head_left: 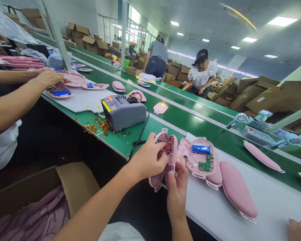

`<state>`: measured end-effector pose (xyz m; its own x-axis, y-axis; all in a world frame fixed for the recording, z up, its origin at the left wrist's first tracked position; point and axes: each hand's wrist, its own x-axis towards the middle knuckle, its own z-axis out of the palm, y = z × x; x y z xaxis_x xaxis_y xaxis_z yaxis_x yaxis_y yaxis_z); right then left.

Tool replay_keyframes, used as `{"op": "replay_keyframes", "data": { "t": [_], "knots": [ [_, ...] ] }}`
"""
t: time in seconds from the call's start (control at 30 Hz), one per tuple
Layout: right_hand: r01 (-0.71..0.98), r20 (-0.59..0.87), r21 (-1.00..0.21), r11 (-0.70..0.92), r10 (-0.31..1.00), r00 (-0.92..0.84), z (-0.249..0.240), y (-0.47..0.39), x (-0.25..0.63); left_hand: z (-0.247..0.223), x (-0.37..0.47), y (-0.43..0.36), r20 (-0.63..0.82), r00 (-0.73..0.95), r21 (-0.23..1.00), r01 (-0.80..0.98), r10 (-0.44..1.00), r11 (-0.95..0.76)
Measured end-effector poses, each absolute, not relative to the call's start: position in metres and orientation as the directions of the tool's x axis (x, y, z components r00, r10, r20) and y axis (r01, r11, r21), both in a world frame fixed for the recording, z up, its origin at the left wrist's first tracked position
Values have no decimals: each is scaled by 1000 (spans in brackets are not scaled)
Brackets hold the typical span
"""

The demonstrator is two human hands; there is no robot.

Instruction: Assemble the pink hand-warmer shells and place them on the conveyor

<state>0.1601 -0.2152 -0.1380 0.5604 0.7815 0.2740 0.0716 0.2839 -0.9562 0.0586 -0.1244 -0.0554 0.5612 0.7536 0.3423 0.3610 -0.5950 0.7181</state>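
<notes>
Both hands are on a half-opened pink shell (174, 152) at the bench edge. My left hand (149, 157) reaches between its two halves, fingertips bent around thin wires inside; the exact grip is partly hidden. From below and the right, my right hand (178, 182) grips the shell with thumb and fingers. Just right of it lies an open pink shell (195, 164) with a blue battery (201, 149) and a green circuit board (206, 164). A closed pink shell (237, 187) rests beside it on white sheeting.
A grey tape dispenser (125, 112) with a black cable stands beyond my hands, near scattered amber tape pieces (97, 127). A co-worker's hands (48, 78) handle shells at left. A cardboard box (77, 187) of pink parts is below left. Another hand (299, 230) shows at lower right.
</notes>
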Motion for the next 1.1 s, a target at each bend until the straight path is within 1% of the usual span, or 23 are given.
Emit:
{"op": "replay_keyframes", "data": {
  "t": [0.07, 0.17, 0.23, 0.33, 0.47, 0.6, 0.83, 0.93, 0.97, 1.03, 1.1],
  "knots": [
    [33, 221, -968, 248, 788, 574, -137, -215, 161, -54, 63, -124, 339, 496, 734, 392, 799, -555],
    [15, 190, -974, 225, 785, 590, -138, -215, 164, -57, 71, -123, 346, 323, 764, 448, 881, -464],
    [8, 181, -975, 220, 782, 596, -138, -214, 166, -61, 75, -121, 341, 278, 775, 457, 898, -436],
    [4, 172, -977, 214, 776, 607, -137, -212, 167, -65, 76, -119, 321, 318, 768, 464, 892, -442],
    [13, 171, -979, 206, 773, 611, -133, -211, 166, -65, 74, -119, 287, 356, 722, 530, 889, -445],
    [33, 169, -982, 187, 780, 603, -132, -210, 162, -64, 75, -121, 318, 355, 688, 551, 879, -472],
    [139, 251, -968, 210, 784, 567, -130, -209, 164, -65, 78, -124, 326, 326, 751, 481, 888, -452],
    [188, 272, -962, 200, 784, 558, -125, -209, 168, -69, 79, -122, 387, 307, 780, 393, 869, -487],
    [204, 279, -959, 196, 781, 559, -123, -209, 170, -72, 79, -120, 407, 299, 813, 312, 863, -492],
    [233, 292, -954, 189, 768, 571, -121, -207, 174, -79, 81, -115, 401, 284, 899, 61, 871, -434],
    [256, 303, -949, 183, 749, 589, -121, -205, 178, -87, 84, -109, 334, 293, 939, -186, 896, -289]
  ]
}}
